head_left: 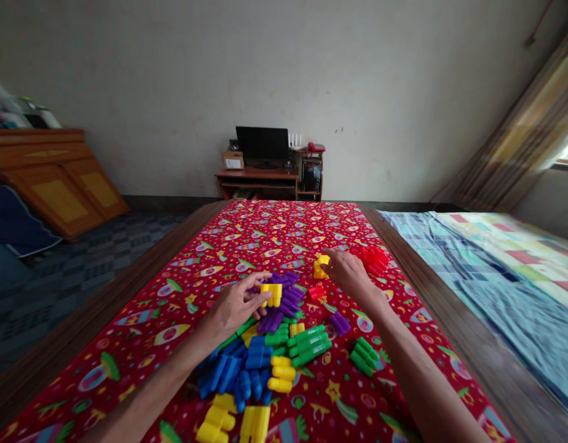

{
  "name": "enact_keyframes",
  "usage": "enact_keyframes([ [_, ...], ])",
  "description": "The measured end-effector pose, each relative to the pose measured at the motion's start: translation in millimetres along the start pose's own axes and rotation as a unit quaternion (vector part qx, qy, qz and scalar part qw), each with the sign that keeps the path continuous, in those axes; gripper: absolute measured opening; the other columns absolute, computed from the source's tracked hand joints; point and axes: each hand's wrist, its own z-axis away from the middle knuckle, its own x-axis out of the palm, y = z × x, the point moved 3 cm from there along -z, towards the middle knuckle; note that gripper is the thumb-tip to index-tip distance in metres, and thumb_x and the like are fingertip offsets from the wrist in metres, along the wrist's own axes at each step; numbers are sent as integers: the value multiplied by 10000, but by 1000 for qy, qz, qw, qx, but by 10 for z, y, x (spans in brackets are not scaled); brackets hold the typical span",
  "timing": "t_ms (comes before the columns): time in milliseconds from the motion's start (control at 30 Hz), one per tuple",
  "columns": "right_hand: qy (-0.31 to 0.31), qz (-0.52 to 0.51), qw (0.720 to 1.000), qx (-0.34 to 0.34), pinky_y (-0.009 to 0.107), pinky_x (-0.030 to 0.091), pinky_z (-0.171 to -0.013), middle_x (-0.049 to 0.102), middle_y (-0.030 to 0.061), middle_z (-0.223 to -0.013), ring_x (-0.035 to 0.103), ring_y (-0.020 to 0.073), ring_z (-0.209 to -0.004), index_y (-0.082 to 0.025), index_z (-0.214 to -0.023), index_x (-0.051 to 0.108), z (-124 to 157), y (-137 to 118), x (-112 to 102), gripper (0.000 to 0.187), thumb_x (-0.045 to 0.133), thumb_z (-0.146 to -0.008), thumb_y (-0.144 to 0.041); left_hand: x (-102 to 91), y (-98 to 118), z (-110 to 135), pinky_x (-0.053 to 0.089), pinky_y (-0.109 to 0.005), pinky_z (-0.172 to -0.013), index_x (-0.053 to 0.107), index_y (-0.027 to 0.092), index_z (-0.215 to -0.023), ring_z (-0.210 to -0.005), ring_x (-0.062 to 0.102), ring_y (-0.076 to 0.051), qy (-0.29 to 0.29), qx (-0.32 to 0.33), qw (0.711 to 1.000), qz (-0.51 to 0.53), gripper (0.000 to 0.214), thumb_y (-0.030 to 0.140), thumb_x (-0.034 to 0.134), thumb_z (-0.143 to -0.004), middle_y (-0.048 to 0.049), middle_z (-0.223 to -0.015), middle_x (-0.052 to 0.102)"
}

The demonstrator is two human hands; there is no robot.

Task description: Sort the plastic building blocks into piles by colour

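Observation:
Between the thumb and fingers of my left hand (235, 304) is a small yellow building block (272, 294), lifted beside a heap of purple blocks (290, 299). Farther forward, my right hand (349, 271) has its thumb and fingertips closed around another yellow block (320, 267) at the cloth; its fingers partly cover that block. Just past this hand lies a cluster of red blocks (375, 261). A single red block (317, 292) sits between the two hands. Closer to me are blue blocks (228, 371), green blocks (310, 344) and more yellow blocks (282, 374), piled loosely.
A red patterned cloth (159, 363) covers the table, whose brown edge (404, 246) shows at the sides. One purple block (340, 323) and a green block (364, 357) lie apart near my right forearm. A bed (496, 277) stands right; a desk with a monitor (262, 145) is ahead.

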Motion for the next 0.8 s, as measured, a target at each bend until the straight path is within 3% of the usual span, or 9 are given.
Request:
enact_keyframes([
  [67,-15,-83,994,-64,253,442,-723,720,87,-906,654,184,-838,-169,-1171,634,42,-222,-24,286,513,-932,-270,83,82,-62,524,-230,-454,508,186,-1274,-512,658,-149,0,-2,1000,17,513,412,579,-819,-6,-766,689],
  [167,-97,-185,962,-175,211,404,-617,717,47,-841,637,141,-717,-181,-1150,637,125,-572,21,273,517,-927,-283,186,208,-99,555,-240,-518,520,203,-1268,-565,676,-153,5,29,1000,-4,493,375,599,-813,-7,-813,709],
  [267,-116,-182,957,-193,217,380,-592,713,59,-832,618,147,-684,-157,-1192,623,137,-671,77,345,596,-869,-275,217,267,-77,589,-267,-645,544,199,-1238,-728,701,-176,20,73,997,-23,473,351,617,-795,-33,-933,715],
  [333,-78,-164,970,-161,223,376,-592,706,57,-799,605,147,-659,-155,-1196,627,81,-543,98,350,587,-863,-255,202,259,-55,594,-293,-730,553,184,-1221,-838,696,-194,29,99,994,-23,464,349,615,-792,-55,-997,706],
  [433,42,-125,990,-58,238,393,-627,700,77,-823,603,160,-681,-137,-1220,608,-43,-140,121,358,506,-884,-203,167,228,-40,587,-305,-779,589,185,-1170,-905,678,-191,32,134,988,-64,364,335,549,-841,-74,-1075,683],
  [533,124,-66,989,39,255,403,-649,696,114,-889,609,181,-731,-104,-1268,558,-116,263,205,409,426,-881,-137,157,227,-37,578,-286,-784,646,191,-1052,-916,666,-178,28,176,976,-123,265,292,465,-886,-74,-1059,678],
  [633,101,-22,991,79,257,396,-633,697,116,-879,617,186,-735,-105,-1204,586,-126,457,346,366,401,-889,-135,178,241,-34,551,-300,-865,672,192,-963,-973,648,-185,20,209,964,-164,246,243,445,-884,-71,-1021,689],
  [800,2,34,992,121,244,336,-584,695,106,-823,630,180,-720,-150,-1035,660,-80,433,395,287,407,-949,-254,174,217,-41,528,-311,-910,684,190,-967,-987,643,-182,23,222,955,-195,282,224,413,-899,-75,-1030,690],
])
